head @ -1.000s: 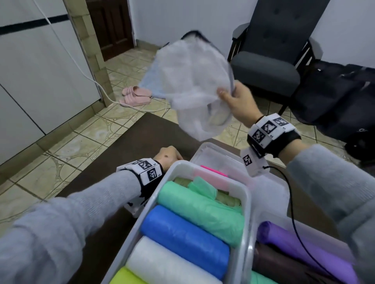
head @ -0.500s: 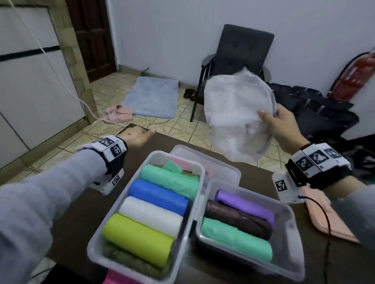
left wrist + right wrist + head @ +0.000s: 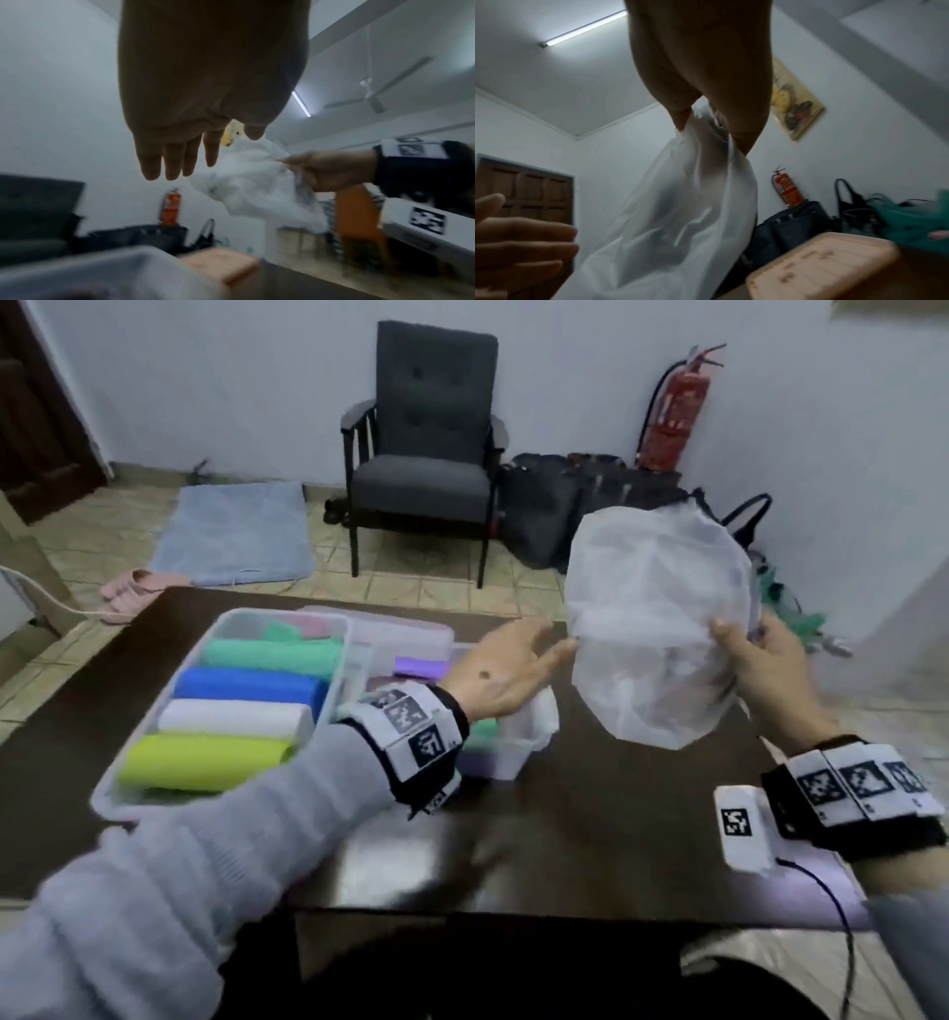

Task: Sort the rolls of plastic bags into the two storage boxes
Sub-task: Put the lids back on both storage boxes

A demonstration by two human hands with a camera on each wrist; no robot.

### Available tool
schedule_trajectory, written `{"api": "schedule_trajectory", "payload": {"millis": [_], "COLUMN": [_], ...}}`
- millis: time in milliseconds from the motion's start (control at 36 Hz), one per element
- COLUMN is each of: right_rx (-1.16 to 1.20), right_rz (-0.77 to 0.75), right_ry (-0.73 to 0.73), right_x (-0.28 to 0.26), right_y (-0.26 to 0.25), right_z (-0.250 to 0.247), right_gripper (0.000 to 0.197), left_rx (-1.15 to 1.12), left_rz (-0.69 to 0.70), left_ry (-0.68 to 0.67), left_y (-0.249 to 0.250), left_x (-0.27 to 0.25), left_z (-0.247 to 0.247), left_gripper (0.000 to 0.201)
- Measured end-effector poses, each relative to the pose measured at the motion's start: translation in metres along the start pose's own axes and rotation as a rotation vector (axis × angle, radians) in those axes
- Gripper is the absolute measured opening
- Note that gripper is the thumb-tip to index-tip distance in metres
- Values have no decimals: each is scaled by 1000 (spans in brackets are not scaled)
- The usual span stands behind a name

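My right hand [image 3: 744, 649] pinches a loose white plastic bag [image 3: 657, 629] in the air over the right part of the dark table [image 3: 590, 809]; the bag [image 3: 680, 213] hangs from thumb and fingers. My left hand [image 3: 513, 670] stretches out flat toward the bag's left edge, fingers straight [image 3: 177, 162], fingertips at the bag. The left storage box [image 3: 123, 778] holds green, blue, white and yellow rolls [image 3: 241, 690]. The right storage box [image 3: 518, 752] sits partly hidden behind my left wrist, with a purple roll [image 3: 418, 667] showing.
A clear lid [image 3: 411, 629] lies behind the boxes. A pink lid [image 3: 821, 270] lies on the table at the right. Beyond the table stand a grey armchair [image 3: 426, 449], dark bags [image 3: 590, 505] and a red fire extinguisher [image 3: 672, 413].
My left hand swung from the table's far left across the boxes to the bag. My right hand carried the bag rightward and lower. The view turned to the right.
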State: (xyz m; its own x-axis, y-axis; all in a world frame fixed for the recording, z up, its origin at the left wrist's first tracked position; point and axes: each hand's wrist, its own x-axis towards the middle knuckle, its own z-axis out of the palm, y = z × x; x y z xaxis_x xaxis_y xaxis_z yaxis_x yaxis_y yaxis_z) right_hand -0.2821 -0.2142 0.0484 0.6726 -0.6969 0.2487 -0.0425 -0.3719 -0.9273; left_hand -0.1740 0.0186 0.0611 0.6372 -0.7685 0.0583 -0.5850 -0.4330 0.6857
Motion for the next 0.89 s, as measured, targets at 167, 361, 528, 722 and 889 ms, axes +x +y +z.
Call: {"api": "schedule_trajectory", "payload": {"millis": [167,361,528,722,889], "right_rx": [56,-17,-165,-548,-567], "right_rz": [135,171,359,841,1226], "right_ry": [314,735,925,390,-138], "right_x": [-86,-211,-309,-363,-357], "right_y": [60,144,211,262,285], "right_z": [-75,-109,-91,-63,-50], "right_gripper": [37,47,35,15,42], "left_rx": [68,353,481,488,475], "left_rz": [-7,4,30,27,35], "left_ry": [-273,-267,-171,-152,-137], "left_y": [19,0,-24,-28,-28], "left_x": [-12,-25,-27,-28,-28], "left_z": [154,243,255,259,260], "left_gripper": [62,62,64,63,62]}}
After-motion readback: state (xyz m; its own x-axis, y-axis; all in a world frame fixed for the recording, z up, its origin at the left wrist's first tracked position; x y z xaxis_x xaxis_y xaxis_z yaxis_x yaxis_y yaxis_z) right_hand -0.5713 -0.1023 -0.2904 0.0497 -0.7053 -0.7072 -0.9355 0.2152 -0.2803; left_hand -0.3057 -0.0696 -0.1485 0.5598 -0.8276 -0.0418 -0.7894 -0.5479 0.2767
